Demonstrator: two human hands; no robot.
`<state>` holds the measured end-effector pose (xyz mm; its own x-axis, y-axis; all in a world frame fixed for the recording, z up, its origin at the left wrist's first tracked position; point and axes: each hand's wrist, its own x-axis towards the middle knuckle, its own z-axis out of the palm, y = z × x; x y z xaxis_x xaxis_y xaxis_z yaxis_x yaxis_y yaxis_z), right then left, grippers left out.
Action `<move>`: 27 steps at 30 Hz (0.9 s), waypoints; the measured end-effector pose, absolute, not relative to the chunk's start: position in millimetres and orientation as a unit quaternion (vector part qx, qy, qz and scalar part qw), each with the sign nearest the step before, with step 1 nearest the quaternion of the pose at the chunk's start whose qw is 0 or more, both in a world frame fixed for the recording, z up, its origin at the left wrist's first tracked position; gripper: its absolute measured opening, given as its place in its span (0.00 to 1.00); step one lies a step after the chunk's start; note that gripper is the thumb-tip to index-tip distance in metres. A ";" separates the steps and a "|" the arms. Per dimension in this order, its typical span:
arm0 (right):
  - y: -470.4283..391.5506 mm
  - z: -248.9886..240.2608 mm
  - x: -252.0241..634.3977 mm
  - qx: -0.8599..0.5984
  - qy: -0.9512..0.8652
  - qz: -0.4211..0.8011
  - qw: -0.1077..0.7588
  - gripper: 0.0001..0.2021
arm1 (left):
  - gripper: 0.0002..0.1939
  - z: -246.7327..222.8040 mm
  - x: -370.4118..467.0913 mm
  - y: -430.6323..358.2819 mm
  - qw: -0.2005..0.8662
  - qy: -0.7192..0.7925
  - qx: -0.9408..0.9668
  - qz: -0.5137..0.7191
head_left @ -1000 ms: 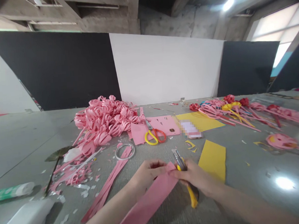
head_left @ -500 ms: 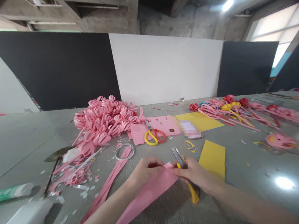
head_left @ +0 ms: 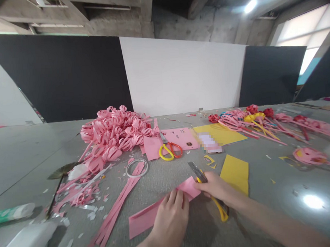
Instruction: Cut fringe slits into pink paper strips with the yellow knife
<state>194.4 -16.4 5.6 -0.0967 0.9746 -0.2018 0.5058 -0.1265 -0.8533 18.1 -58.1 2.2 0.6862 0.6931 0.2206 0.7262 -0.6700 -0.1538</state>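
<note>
A pink paper strip [head_left: 144,221] is laid slantwise on the gray surface [head_left: 159,178] in the near middle of the scene, its left end nearer than its right. It is covered across the middle by the left hand [head_left: 171,220], whose fingers [head_left: 173,200] are bent, kept close together and rested on the paper; whether the strip is also pinched from below cannot be told. A cutter knife [head_left: 199,173] with a yellow handle is grasped by the right hand [head_left: 213,187], its fingers wrapped around it and its metal end pointed to the far left. The strip's right end is touched by the thumb of that hand. Just to the right, a yellow card [head_left: 236,171] is partly hidden by the right hand and wrist. To the left, narrow pink strips [head_left: 118,208] are overlapped by a tape roll [head_left: 137,174]. Farther off, scissors [head_left: 167,153] are placed on pink sheets [head_left: 188,137], and pink paper flowers [head_left: 117,130] are heaped at the far left.
</note>
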 end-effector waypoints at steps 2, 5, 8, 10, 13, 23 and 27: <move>-14.9 4.2 197.1 -0.603 -0.618 0.435 0.253 0.07 | 0.19 -11.9 18.4 -59.3 0.138 -0.394 -0.906 -0.066; -11.7 6.1 201.2 -0.600 -0.644 0.416 0.228 0.09 | 0.15 -24.3 16.8 -57.9 0.141 -0.394 -0.906 -0.066; -6.9 12.2 206.6 -0.607 -0.669 0.345 0.256 0.12 | 0.12 -25.3 15.8 -57.1 0.136 -0.396 -0.903 -0.097; -3.8 16.9 211.0 -0.593 -0.710 0.267 0.269 0.10 | 0.12 -23.4 15.8 -57.5 0.121 -0.403 -0.900 -0.117; -1.0 21.9 217.0 -0.538 -0.794 0.129 0.251 0.08 | 0.13 -21.7 15.6 -58.4 0.099 -0.412 -0.896 -0.134; -2.2 2.9 214.1 -0.419 -0.891 -0.123 0.124 0.06 | 0.14 -20.7 14.6 -58.5 0.077 -0.417 -0.893 -0.151; -1.2 -5.0 214.4 -0.405 -0.893 -0.159 0.112 0.12 | 0.15 -18.9 14.2 -56.8 0.068 -0.408 -0.897 -0.153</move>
<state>214.4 -1.2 -5.0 -0.6467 0.6884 0.3285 0.7594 0.6215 0.1926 14.2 -56.8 -18.9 0.6196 0.7121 0.3302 0.7537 -0.6572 0.0031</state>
